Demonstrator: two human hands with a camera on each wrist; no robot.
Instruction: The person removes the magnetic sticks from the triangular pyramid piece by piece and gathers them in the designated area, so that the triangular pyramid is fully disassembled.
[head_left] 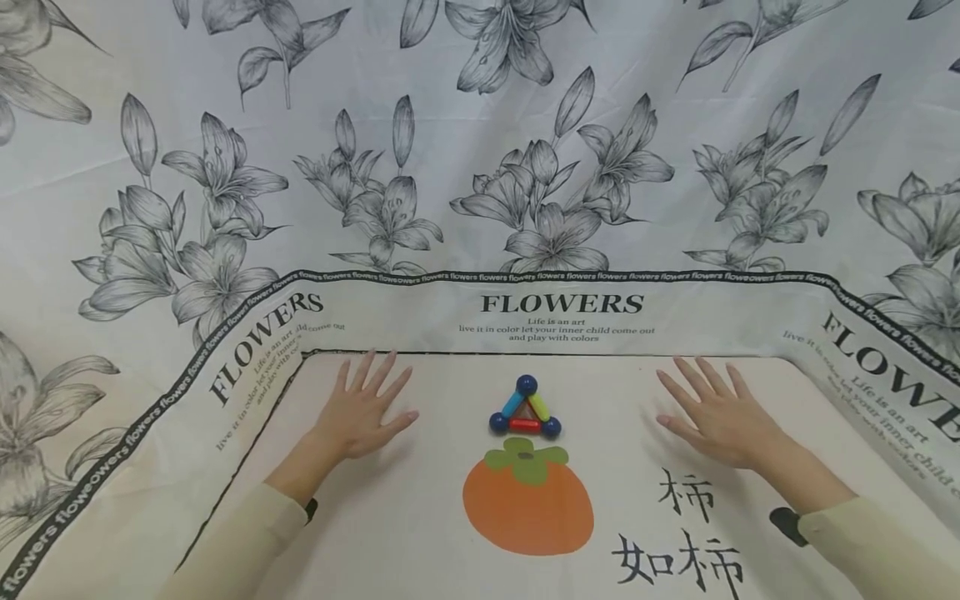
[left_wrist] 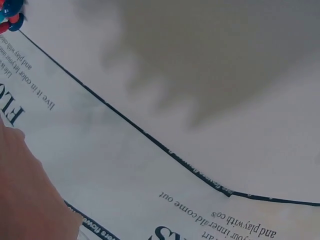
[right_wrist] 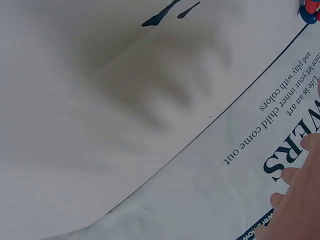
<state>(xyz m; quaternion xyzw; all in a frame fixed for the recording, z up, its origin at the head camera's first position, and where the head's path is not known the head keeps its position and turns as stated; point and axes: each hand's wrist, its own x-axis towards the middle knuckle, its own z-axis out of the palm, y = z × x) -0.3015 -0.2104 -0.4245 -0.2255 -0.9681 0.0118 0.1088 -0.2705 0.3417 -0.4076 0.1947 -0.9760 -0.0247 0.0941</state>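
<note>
Between the two hands, in the head view, lies a small triangle of rods and balls [head_left: 527,426]. Its corners are dark blue balls; its sides are one light blue, one yellow-green and one red rod. To its left my left hand [head_left: 365,410] hovers over the table with fingers straight and spread, holding nothing. My right hand [head_left: 722,418] is held the same way on the right, also apart from the triangle. Each wrist view shows part of its hand, the left hand [left_wrist: 30,185] and the right hand [right_wrist: 295,195], with the triangle's edge at a top corner.
The pale table mat [head_left: 420,517] carries a printed orange persimmon [head_left: 528,508] and black characters [head_left: 678,558]. Behind and around it hangs a white cloth [head_left: 405,317] with grey lilies and "FLOWERS" lettering. Shadows of the hands fall on the mat.
</note>
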